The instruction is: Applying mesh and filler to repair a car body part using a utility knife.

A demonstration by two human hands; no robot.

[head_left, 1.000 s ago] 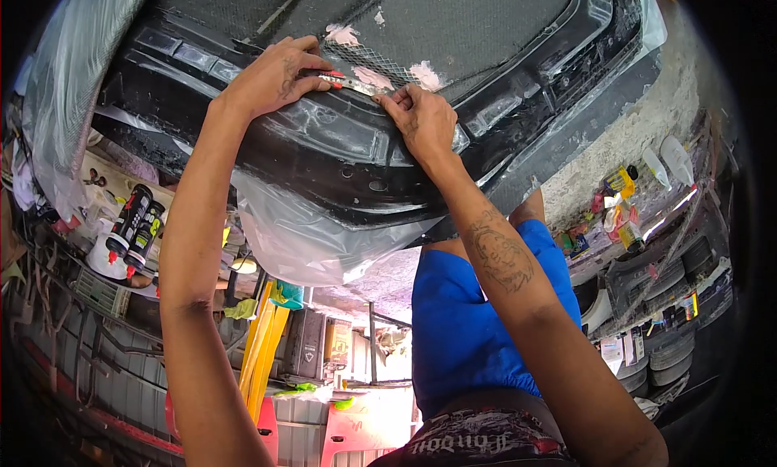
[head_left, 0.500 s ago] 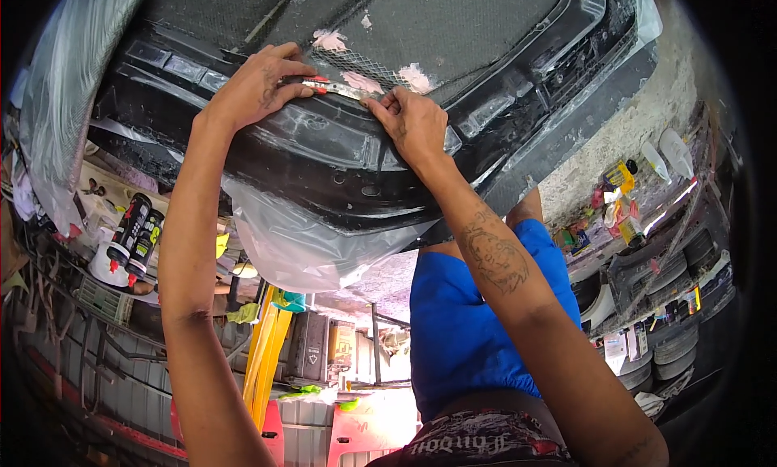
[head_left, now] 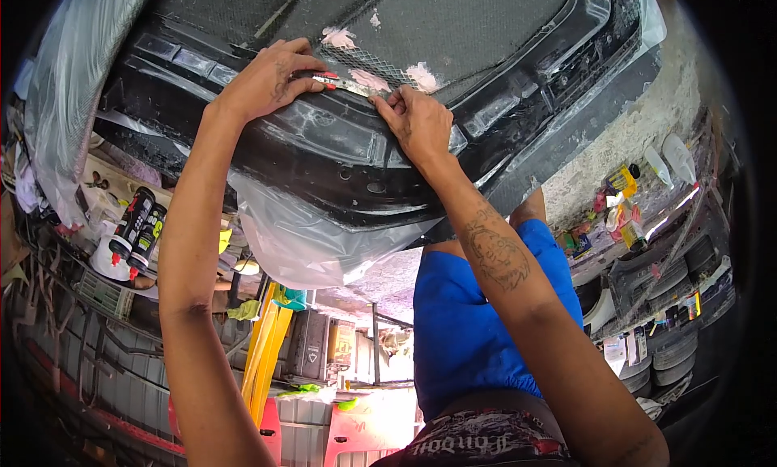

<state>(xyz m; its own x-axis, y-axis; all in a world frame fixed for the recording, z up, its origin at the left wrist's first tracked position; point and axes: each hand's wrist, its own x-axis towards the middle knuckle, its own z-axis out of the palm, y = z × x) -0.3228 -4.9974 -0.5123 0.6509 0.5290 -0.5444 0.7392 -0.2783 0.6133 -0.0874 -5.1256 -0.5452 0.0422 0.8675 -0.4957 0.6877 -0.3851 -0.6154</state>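
Head view: a strip of metal mesh [head_left: 360,66] is pinched against the black bumper [head_left: 324,143] at upper centre by the left hand [head_left: 267,82], while the right hand [head_left: 417,123] presses its other end with fingertips. Should either grip slacken, the mesh could be lifted off the pink filler [head_left: 368,80] and smear it.

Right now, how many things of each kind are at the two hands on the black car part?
Hands: 2, left hand and right hand
Metal blade with red end: 1
Pink filler patches: 3
Black bumper: 1
Total: 7
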